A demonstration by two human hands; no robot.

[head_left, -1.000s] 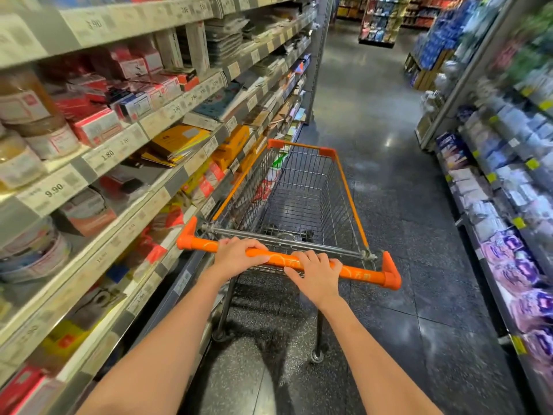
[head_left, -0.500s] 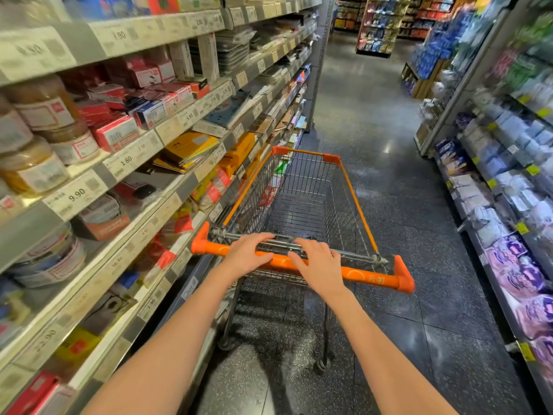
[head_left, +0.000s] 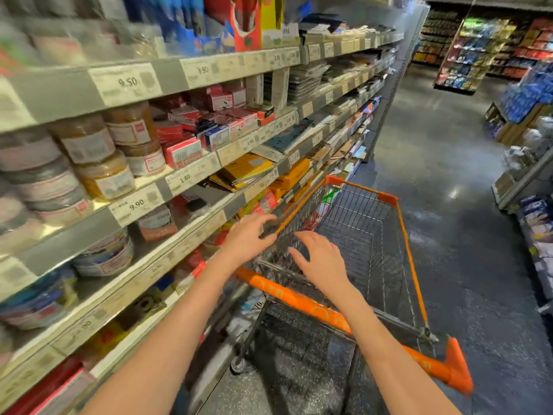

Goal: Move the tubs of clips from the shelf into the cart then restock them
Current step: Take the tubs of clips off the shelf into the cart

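Approach step, judged: 2 bare hands hover above the grey wire shopping cart with orange handle (head_left: 344,317), neither holding anything. Left hand (head_left: 247,239) and right hand (head_left: 321,260) show loosely spread fingers. Round clear plastic tubs of clips (head_left: 101,157) sit on the grey metal shelf (head_left: 59,235) at 10 o'clock. The next move calls for a leftward reach. Motion blur obscures tub contents and labels.
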